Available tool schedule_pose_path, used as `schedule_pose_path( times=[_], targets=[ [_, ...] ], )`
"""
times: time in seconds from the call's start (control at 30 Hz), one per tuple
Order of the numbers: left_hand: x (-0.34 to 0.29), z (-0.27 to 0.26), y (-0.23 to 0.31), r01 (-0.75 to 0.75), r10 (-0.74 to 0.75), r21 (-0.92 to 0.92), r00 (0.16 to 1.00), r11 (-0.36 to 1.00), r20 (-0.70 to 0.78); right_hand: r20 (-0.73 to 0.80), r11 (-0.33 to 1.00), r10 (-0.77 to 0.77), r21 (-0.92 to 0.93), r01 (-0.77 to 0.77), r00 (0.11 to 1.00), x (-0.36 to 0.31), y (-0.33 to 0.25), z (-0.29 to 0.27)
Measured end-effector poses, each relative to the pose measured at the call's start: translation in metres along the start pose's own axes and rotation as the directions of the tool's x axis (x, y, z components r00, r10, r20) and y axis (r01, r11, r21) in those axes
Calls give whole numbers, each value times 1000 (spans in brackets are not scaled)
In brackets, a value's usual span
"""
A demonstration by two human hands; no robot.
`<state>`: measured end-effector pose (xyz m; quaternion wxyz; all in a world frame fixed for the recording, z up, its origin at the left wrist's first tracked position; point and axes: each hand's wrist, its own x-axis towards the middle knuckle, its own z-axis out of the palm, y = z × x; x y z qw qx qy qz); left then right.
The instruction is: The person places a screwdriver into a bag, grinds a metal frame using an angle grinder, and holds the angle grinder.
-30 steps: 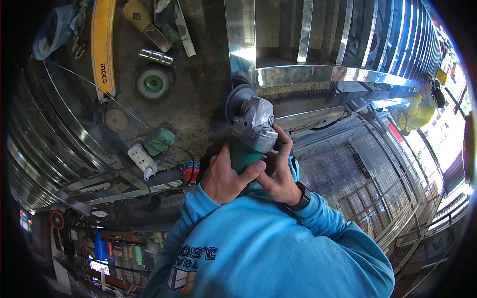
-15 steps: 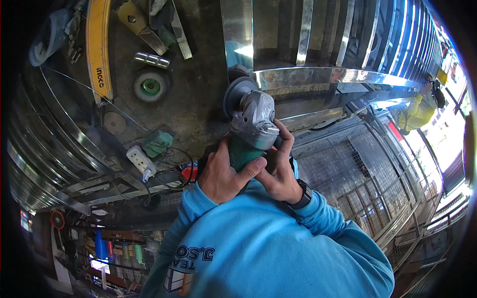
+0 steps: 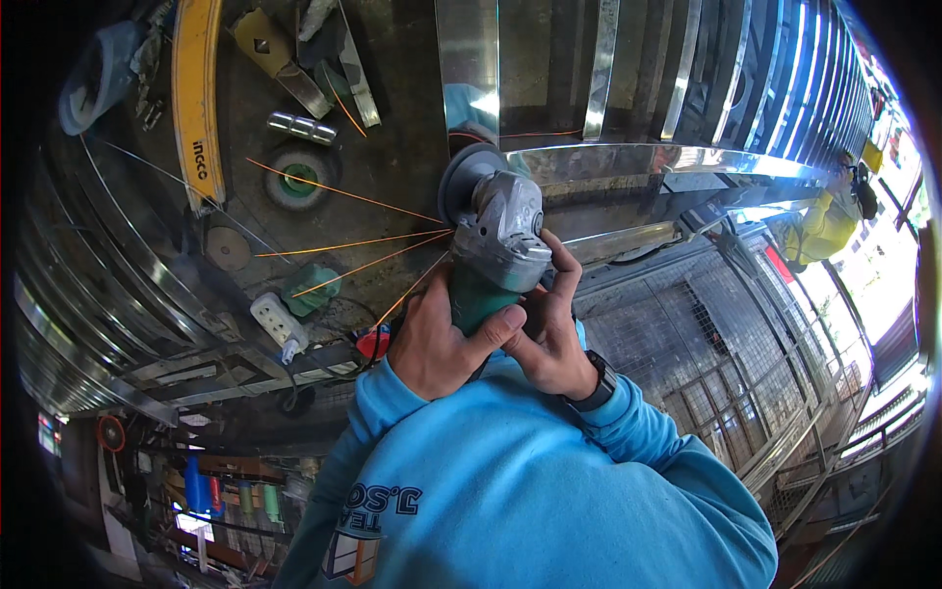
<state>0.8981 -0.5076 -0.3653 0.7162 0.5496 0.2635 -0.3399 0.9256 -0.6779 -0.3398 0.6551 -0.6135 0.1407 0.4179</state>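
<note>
Both my hands grip an angle grinder (image 3: 500, 231) with a grey metal head and a green body. My left hand (image 3: 437, 339) wraps the body from the left, and my right hand (image 3: 551, 334), with a black watch at its wrist, holds it from the right. The thumbs meet over the body. The grinder's grey disc (image 3: 469, 185) is against the shiny metal frame (image 3: 549, 162), near the corner where an upright flat bar meets a cross bar; the exact contact is hidden. Orange spark streaks (image 3: 363, 201) fan out leftward from beside the disc.
On the worktop at left lie a flap disc (image 3: 297, 180) with a green hub, a short shiny tube (image 3: 301, 128), a yellow level (image 3: 199, 108), a thin disc (image 3: 228, 248), a green block (image 3: 312, 288) and a white power strip (image 3: 279, 322). Several polished bars extend toward upper right.
Orange sparks have appeared, flying left from the disc. The grinder's head has shifted very slightly; both hands keep their grip on it.
</note>
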Motion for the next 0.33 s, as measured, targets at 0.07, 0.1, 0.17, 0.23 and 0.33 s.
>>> schedule_pose_path(
  times=[0.07, 0.1, 0.17, 0.23, 0.33],
  targets=[
    [1, -2, 0, 30, -30, -2, 999, 1000, 20, 4, 1000, -3, 9, 3, 1000, 3, -2, 0],
    [1, -3, 0, 62, -62, -4, 997, 998, 41, 8, 1000, -4, 19, 4, 1000, 4, -2, -1],
    [3, -3, 6, 68, -66, -46, 997, 997, 45, 14, 999, -14, 36, 14, 1000, 7, -3, 0],
    [3, -3, 8, 74, -70, -87, 996, 993, 47, 20, 998, -25, 53, 24, 999, 8, -4, 1],
    [1, -5, 9, 95, -92, -77, 995, 992, 43, 22, 999, -13, 46, 12, 1000, 8, -5, 1]
  ],
)
